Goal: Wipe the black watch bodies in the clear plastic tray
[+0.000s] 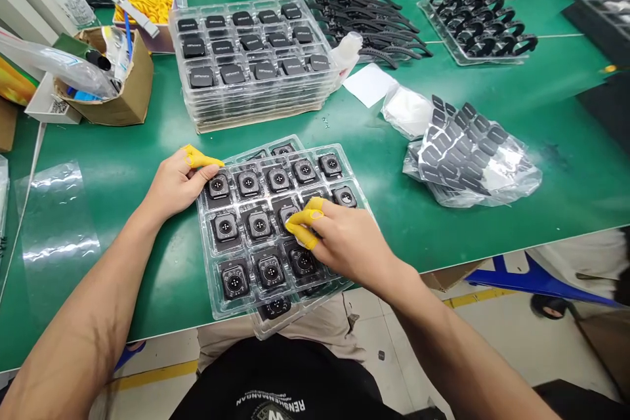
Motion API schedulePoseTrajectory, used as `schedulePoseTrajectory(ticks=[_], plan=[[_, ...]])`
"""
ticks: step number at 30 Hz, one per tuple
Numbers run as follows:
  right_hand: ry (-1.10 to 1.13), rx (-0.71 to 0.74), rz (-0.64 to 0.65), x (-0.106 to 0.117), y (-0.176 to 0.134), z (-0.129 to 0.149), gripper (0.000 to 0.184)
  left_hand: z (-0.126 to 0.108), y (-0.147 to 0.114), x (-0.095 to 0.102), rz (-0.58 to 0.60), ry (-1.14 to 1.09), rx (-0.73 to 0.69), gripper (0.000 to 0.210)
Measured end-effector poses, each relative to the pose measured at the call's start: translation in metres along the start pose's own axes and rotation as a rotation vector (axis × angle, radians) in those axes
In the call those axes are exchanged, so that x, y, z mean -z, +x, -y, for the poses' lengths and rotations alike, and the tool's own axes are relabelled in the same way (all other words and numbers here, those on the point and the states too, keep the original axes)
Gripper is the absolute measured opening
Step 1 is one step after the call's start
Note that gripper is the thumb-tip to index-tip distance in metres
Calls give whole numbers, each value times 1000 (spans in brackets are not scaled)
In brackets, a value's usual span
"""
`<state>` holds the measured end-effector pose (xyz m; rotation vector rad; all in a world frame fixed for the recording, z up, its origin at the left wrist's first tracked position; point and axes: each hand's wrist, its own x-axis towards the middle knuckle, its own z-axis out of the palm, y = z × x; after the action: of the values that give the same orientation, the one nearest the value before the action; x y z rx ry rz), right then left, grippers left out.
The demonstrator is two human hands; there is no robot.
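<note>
Head view: clear tray (209,256) of black watch bodies sits at the near edge of the green bench (492,223), front lip hanging slightly over the edge. My left hand (174,182) is at the tray's far-left corner, fingers curled, yellow-cotted fingertip (199,159) on the rim, thumb touching the watch body (218,186) in that corner pocket; not gripping anything I can confirm. My right hand (344,239) lies over the tray's right-middle, yellow-cotted fingertips (304,222) pinched narrow on a watch body (287,213) in the middle row; can't tell whether it's lifted out of its pocket or still seated. Most visible pockets are filled, units sensor-side up. Behind the tray: a stack of similar trays (256,65) with units face-down under a clear lid. Right of the tray, well apart: a plastic bag (472,157) with dark flat pieces on it. Far right: watch straps (480,23) in trays. Far left: a cardboard box (123,88) of odds and ends, a tub of yellow finger cots (145,3) behind it.
</note>
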<state>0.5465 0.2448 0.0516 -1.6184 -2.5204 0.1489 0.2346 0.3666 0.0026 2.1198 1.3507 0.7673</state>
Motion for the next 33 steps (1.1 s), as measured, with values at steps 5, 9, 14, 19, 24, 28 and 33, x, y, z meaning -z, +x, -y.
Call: schedulePoseTrajectory(ticks=[5,9,14,19,24,28,33], plan=[[92,-117,-95,-3,-6,-18,24,-1,0,1,4,3,22,45],[88,-246,-175,-12,-13,-32,32,-3,0,1,18,16,48,45],[-63,-278,-239,-18,-17,-36,32,-3,0,2,6,8,47,44],[4,-263,-246,-21,-14,-31,32,-4,0,2,13,17,42,42],[-42,-297,-262,-23,-16,-27,33,-4,0,2,6,6,48,40],[-47,-336,-249,-24,-17,-24,30,-2,-1,1,3,7,61,39],[-21,-357,-243,-25,-16,-23,32,1,0,1,-3,8,67,41]])
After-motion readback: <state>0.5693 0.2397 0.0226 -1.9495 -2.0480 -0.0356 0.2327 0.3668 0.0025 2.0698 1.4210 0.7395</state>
